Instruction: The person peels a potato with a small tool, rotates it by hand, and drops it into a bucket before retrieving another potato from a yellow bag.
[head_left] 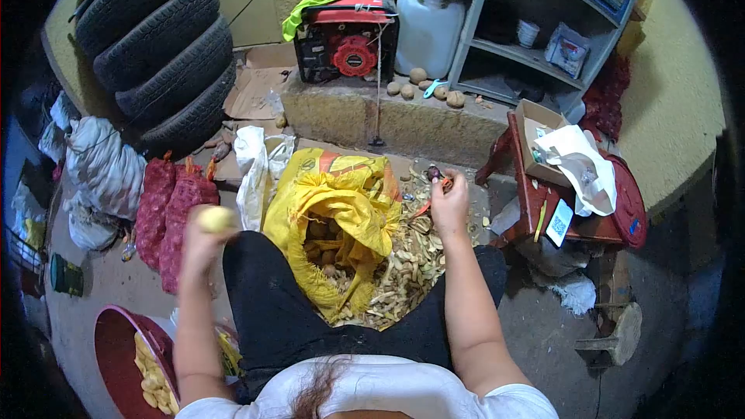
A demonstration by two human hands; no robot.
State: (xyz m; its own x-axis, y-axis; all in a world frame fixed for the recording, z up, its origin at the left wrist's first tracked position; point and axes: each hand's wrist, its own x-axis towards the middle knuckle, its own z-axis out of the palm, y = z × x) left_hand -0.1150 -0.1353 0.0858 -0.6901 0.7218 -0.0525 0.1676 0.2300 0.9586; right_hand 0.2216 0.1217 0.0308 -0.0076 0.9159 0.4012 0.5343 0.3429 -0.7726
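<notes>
Head view, left hand: my left hand sits left of centre, fingers closed round a peeled potato, pale and smooth. I hold it up and out to the side, over the red basin, which lies lower left.
Head view, right hand: my right hand, right of centre, is clamped on a peeler; only a thin orange part shows below the fist. I carry it off the lap, above the peels, so scraps fall there.
Basin: at the lower left edge; yellow peeled pieces lie along its inner wall, close to my left side for short drops.
Sack: the yellow sack stands open in the centre, between my knees, unpeeled potatoes showing in its mouth within reach of both hands.
Peels: heaped on the floor just right of the sack, touching it.
Net bags: two red bags lean left of centre, beside my left knee, shut.
Upper frame: tyres stacked upper left; a red generator on the ledge at top centre, loose potatoes beside it.
Right: a red stool bears a box and a phone.
</notes>
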